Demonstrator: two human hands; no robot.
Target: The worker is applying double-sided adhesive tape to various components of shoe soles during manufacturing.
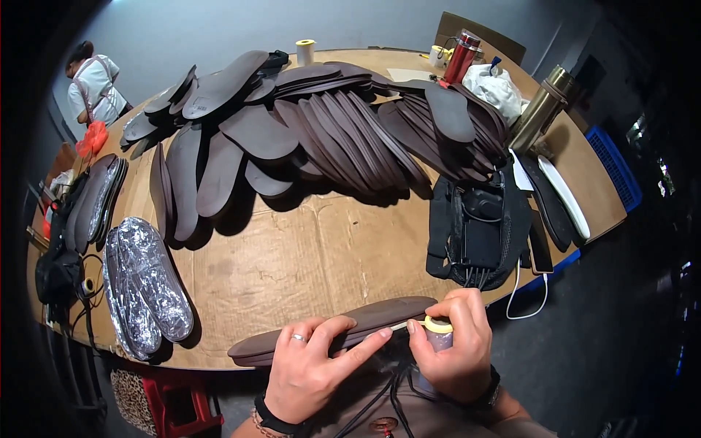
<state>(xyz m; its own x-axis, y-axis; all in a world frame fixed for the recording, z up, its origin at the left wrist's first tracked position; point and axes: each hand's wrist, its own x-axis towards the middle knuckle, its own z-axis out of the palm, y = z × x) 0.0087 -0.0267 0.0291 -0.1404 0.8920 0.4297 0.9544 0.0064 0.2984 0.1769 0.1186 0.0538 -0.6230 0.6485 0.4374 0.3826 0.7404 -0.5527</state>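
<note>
Along the table's near edge lies a small stack of dark brown shoe insoles (pixel 266 344). My left hand (pixel 314 369) grips this stack, with its fingers over the top and its index finger stretched toward the right. My right hand (pixel 460 350) is closed around a roll of clear tape (pixel 439 332) with a pale yellow core. A short, narrow strip of tape runs from the roll to my left index fingertip, beside the insoles. The undersides of the insoles and my left thumb are mostly hidden.
Heaped brown insoles (pixel 343 139) cover the far side. Plastic-wrapped insoles (pixel 150 288) lie left; a black bag (pixel 478 226) and a phone (pixel 540 241) on a white cable lie right. Flasks (pixel 540 109) stand far right. A person (pixel 95 87) is at the back left.
</note>
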